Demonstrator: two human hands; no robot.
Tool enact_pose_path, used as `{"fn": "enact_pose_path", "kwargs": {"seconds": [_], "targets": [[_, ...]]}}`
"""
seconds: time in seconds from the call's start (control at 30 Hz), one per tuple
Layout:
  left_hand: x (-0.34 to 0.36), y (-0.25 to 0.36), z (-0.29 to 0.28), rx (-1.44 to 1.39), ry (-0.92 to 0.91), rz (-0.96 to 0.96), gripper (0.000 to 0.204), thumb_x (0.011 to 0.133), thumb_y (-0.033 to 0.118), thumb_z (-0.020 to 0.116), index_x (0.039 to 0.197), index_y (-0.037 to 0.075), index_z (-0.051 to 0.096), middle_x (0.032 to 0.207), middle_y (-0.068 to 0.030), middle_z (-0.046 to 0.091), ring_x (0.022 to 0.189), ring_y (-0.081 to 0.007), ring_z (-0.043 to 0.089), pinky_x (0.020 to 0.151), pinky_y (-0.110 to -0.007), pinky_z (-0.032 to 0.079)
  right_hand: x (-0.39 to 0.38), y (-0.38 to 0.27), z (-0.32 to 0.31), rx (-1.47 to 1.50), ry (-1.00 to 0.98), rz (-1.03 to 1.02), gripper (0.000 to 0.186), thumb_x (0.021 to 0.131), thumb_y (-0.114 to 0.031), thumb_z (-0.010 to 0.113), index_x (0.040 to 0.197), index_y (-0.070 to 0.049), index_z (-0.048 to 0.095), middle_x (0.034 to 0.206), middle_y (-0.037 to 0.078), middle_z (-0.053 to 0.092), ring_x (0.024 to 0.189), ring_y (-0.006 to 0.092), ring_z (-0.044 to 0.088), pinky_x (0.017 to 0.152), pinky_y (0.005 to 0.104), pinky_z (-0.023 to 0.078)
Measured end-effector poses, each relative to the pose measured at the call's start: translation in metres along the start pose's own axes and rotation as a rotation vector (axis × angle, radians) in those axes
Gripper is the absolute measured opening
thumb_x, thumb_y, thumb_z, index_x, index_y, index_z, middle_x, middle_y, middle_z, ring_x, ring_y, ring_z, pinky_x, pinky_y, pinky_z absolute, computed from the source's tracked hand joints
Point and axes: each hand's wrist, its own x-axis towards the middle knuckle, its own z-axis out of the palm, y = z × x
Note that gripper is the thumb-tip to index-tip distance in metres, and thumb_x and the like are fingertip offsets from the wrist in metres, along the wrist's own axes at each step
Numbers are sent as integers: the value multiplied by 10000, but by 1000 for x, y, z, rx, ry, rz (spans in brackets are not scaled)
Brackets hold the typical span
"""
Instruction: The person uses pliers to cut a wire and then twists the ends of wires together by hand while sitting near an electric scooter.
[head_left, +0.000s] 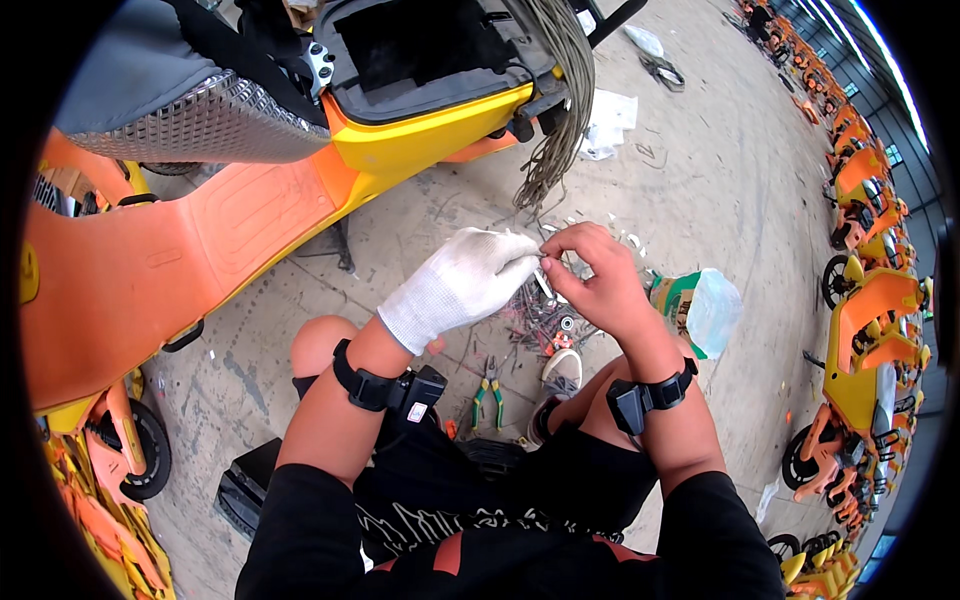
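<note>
My left hand (468,278), in a white knitted glove, has its fingertips pinched together. Close against it, my bare right hand (603,278) pinches with thumb and forefinger. Whatever is between the two sets of fingertips is too small and too hidden to name. Just beyond them hangs a thick bundle of grey-brown cords (568,90), draped over the rear of a yellow and orange scooter (255,205). Below my hands, a heap of cut strips and scraps (522,318) lies on the floor. Pliers (488,394) with green and yellow handles rest nearer to me, between my legs.
A green and white bag (683,300) with clear plastic stands right of my right hand. Near my shoe (562,370) lies a small round metal part (567,323). White plastic (608,125) lies farther off. Rows of scooters (868,325) line the right side.
</note>
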Motion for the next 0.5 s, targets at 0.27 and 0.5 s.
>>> {"fn": "enact_pose_path", "kwargs": {"seconds": [0.27, 0.5], "targets": [[-1, -1, 3, 0, 26, 16, 173, 898, 118, 562, 980, -2, 657, 842, -213, 649, 839, -402, 631, 749, -463, 491, -3, 0, 7, -155, 72, -59, 117, 719, -39, 716, 800, -60, 635, 749, 79, 611, 757, 281, 605, 712, 387, 498], [2, 3, 1, 16, 14, -5, 185, 900, 129, 543, 995, 18, 655, 892, -201, 666, 882, -395, 645, 777, -471, 507, -4, -2, 12, -174, 158, 8, 127, 675, -39, 706, 779, -50, 633, 721, 86, 614, 682, 291, 610, 616, 383, 509]]}}
